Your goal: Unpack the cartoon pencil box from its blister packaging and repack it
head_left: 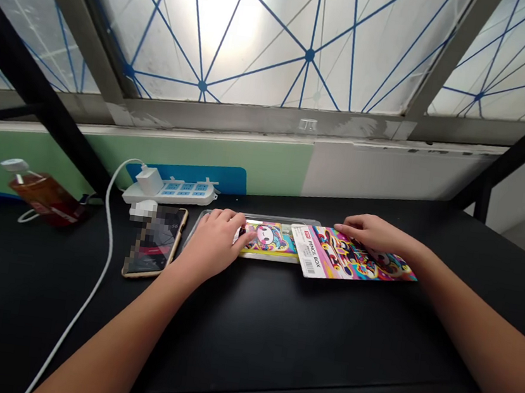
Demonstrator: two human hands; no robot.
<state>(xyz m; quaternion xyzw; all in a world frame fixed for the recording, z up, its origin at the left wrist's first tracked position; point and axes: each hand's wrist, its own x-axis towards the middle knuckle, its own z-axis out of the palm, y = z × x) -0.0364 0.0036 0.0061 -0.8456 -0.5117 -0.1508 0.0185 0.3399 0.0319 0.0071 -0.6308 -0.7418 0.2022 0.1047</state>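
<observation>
On the black desk lies a colourful pencil box (271, 237) printed with a white cartoon face. Its left end is under my left hand (222, 236), whose thumb curves onto the printed top while the fingers reach over the far side. A printed card (332, 256) marked "PENCIL BOX", with a barcode, overlaps the pencil box's right end. My right hand (373, 232) is closed at the card's far edge, with part of the fingers hidden. Behind the pencil box, the rim of a clear plastic tray (283, 219) shows, partly covered by my left hand.
A phone (156, 244) lies left of my left hand, its screen partly pixelated. Behind it sits a power strip (181, 193) with a white charger (150, 179) and cable (109, 235). A bottle of reddish-brown drink (49, 196) stands far left. Black frame bars slant at both sides.
</observation>
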